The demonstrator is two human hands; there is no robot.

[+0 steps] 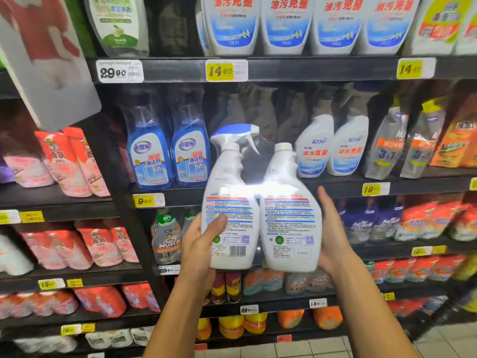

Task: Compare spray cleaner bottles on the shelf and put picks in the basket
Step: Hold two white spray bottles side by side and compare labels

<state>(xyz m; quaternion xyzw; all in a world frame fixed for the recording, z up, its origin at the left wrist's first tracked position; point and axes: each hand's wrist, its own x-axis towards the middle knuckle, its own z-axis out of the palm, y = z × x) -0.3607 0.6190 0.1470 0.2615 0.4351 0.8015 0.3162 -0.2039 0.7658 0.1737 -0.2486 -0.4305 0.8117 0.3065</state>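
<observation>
White twin-pack (260, 223) upright, back labels facing camera; left hand (200, 245), right hand (333, 233) gripping sides.

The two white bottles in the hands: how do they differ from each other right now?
The left bottle carries a blue-and-white trigger sprayer; the right bottle has only a plain white screw cap. The left bottle's label shows a barcode near the bottom; none shows on the right bottle's. The left hand grips the left bottle with its thumb across the label; the right hand lies along the right bottle's side. Both are white, similar in shape, upright, back labels facing the camera.
</observation>
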